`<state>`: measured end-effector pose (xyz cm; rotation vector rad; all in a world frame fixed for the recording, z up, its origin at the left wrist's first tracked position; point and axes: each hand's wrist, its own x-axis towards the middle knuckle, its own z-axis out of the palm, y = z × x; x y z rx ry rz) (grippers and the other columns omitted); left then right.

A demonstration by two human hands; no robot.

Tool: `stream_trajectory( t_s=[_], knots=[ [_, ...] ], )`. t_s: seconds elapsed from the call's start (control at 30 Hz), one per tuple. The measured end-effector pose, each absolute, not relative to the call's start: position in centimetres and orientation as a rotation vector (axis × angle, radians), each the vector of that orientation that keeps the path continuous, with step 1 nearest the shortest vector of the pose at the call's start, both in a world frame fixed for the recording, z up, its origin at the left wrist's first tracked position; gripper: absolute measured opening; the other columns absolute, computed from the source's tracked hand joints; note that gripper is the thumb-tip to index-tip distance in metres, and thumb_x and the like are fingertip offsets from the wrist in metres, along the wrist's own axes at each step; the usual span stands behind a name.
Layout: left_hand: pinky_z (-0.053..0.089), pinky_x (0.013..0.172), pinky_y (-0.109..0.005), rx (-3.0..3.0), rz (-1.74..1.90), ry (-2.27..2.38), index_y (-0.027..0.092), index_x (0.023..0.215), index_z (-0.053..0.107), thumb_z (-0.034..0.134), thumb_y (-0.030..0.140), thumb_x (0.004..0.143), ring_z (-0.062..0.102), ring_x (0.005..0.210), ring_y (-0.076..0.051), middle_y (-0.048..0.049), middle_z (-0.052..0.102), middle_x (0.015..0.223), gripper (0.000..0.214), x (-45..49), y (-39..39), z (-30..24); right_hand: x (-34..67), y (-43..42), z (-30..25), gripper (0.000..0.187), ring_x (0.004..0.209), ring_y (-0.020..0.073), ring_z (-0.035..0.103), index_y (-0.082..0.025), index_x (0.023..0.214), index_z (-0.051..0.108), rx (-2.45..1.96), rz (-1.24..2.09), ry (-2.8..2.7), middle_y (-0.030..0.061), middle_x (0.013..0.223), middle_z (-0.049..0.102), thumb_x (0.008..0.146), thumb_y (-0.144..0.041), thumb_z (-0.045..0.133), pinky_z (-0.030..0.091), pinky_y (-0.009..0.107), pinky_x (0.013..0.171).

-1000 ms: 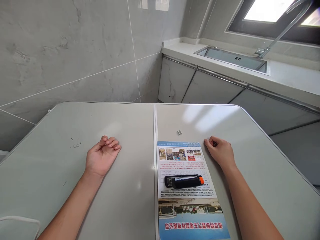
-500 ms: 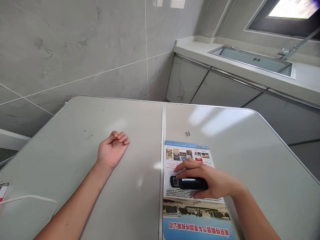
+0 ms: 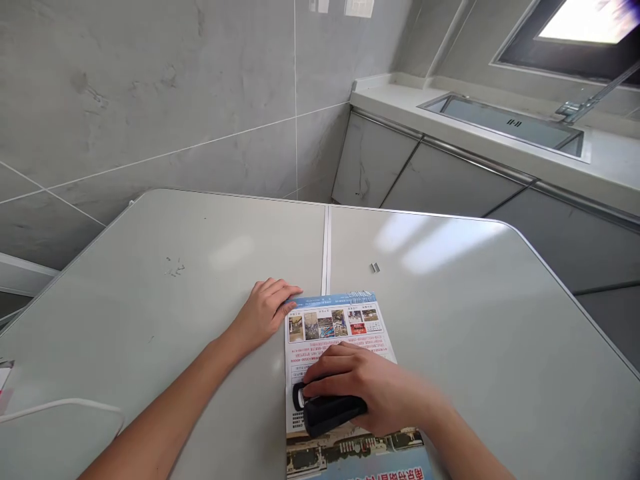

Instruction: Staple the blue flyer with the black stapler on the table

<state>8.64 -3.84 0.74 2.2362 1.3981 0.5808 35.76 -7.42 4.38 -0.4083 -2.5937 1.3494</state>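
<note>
A printed flyer (image 3: 345, 347) with photos, text and a blue border lies on the table, its print upside down to me. My left hand (image 3: 267, 308) is at its far left corner, thumb and fingers closed on the edge there. Over the flyer's middle, my right hand (image 3: 360, 387) is wrapped around a black stapler (image 3: 333, 412). The stapler is turned at a slant, and part of it is hidden under my fingers. Two small strips of silver staples (image 3: 375, 267) lie beyond the flyer.
The pale table (image 3: 475, 347) has a metal seam (image 3: 327, 247) down its middle. A white cable (image 3: 65, 402) runs at the lower left. Tiled wall rises behind; a counter with a sink (image 3: 505, 123) stands at the back right.
The flyer and the stapler have shifted left across the seam with my right hand. The stapler has turned. My left hand has moved right and taken the flyer's corner.
</note>
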Motion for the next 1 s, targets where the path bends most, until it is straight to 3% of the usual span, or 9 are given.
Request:
stream_trajectory(
  t_s=[0.27,0.4,0.73,1.0],
  knots=[
    [0.044,0.088,-0.035,2.063,0.665,1.320,0.022,0.095,0.065,0.043,0.024,0.106,0.059,0.095,-0.020,-0.0041,0.067,0.098,0.025,7.8,-3.6,1.9,33.8,-8.4,3.3,0.066,0.119,0.0225,0.063,-0.023,0.140,0.061,-0.544,1.392,-2.460,0.0063,0.131,0.070,0.076,-0.009,0.067,0.047,0.034,0.107],
    [0.045,0.087,-0.035,2.051,0.677,1.349,0.022,0.094,0.065,0.044,0.025,0.104,0.058,0.096,-0.021,-0.0043,0.067,0.098,0.023,6.8,-3.3,2.1,32.3,-8.6,2.8,0.067,0.125,0.0223,0.061,-0.023,0.138,0.062,-0.558,1.430,-2.327,0.0075,0.134,0.067,0.073,-0.009,0.068,0.047,0.032,0.109],
    [0.045,0.088,-0.037,2.124,0.587,1.519,0.023,0.093,0.069,0.045,0.028,0.101,0.059,0.098,-0.023,-0.0046,0.069,0.099,0.026,0.5,-1.4,1.7,24.7,-7.0,1.6,0.047,0.111,0.0222,0.068,-0.022,0.125,0.066,-0.511,1.279,-2.347,0.0063,0.121,0.073,0.078,-0.017,0.070,0.049,0.030,0.101],
    [0.048,0.089,-0.036,2.037,0.720,1.628,0.025,0.097,0.076,0.055,0.036,0.095,0.064,0.099,-0.024,-0.0045,0.073,0.100,0.023,-3.7,-0.9,0.6,20.2,-5.8,1.3,0.041,0.108,0.0228,0.069,-0.019,0.121,0.067,-0.488,1.168,-2.412,0.0074,0.116,0.075,0.081,-0.020,0.071,0.049,0.029,0.097]
  ],
)
